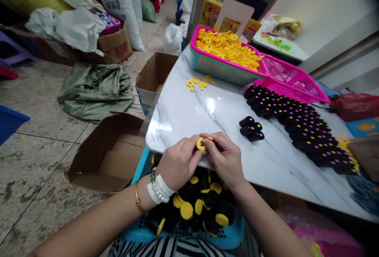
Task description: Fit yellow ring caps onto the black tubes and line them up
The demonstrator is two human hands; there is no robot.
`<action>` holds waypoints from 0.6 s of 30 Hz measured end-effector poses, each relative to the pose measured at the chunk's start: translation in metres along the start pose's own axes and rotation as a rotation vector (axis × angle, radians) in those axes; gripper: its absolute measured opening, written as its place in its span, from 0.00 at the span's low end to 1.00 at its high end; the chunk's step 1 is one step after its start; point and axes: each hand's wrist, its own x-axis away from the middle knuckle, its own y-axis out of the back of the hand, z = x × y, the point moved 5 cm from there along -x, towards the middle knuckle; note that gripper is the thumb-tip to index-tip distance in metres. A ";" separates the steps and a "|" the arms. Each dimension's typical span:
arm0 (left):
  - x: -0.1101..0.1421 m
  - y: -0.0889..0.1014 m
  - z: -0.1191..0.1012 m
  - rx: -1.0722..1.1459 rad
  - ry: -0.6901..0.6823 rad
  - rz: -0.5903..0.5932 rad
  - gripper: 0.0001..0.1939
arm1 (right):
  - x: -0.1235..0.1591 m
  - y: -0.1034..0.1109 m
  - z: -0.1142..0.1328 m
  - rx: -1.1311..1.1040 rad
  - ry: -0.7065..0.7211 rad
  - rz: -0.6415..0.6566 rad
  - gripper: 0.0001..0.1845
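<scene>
head: cardboard box (pixel 108 158) beside marble table (pixel 189 119) (yellow rings (pixel 227 45) in basket (pixel 225 67))

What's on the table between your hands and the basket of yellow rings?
In the head view, a few loose yellow rings lie on the marble table, just in front of the basket, beyond the left hand and right hand.

Yellow plastic ring (pixel 200 143), flat w/ round center hole, held roughly on edge, pinched btwn left hand (pixel 177 163) & right hand (pixel 225 156). Directly below & nearer: jumbled heap of black cylinders (pixel 189 191), many w/ yellow disc ends (pixel 186 211), lying every which way in blue basket (pixel 233 236).
</scene>
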 end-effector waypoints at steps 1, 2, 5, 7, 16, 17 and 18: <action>0.000 0.000 0.000 -0.047 -0.013 -0.016 0.16 | 0.001 0.002 0.003 0.010 0.020 0.022 0.11; 0.000 0.000 -0.001 -0.080 -0.014 -0.021 0.15 | 0.002 0.004 0.005 0.019 0.035 0.047 0.12; -0.003 -0.001 -0.002 -0.093 -0.007 0.005 0.12 | 0.002 0.007 0.009 0.051 0.052 0.126 0.15; -0.005 -0.001 -0.002 -0.076 0.000 0.021 0.11 | 0.000 0.008 0.008 0.081 0.037 0.164 0.14; -0.016 0.003 0.013 0.410 0.301 0.368 0.13 | -0.011 -0.004 -0.009 -0.092 -0.279 0.349 0.13; -0.017 0.002 0.014 0.508 0.362 0.434 0.15 | -0.010 -0.006 -0.011 -0.142 -0.323 0.377 0.13; -0.019 0.001 0.015 0.576 0.405 0.468 0.17 | -0.009 -0.007 -0.013 -0.207 -0.362 0.403 0.14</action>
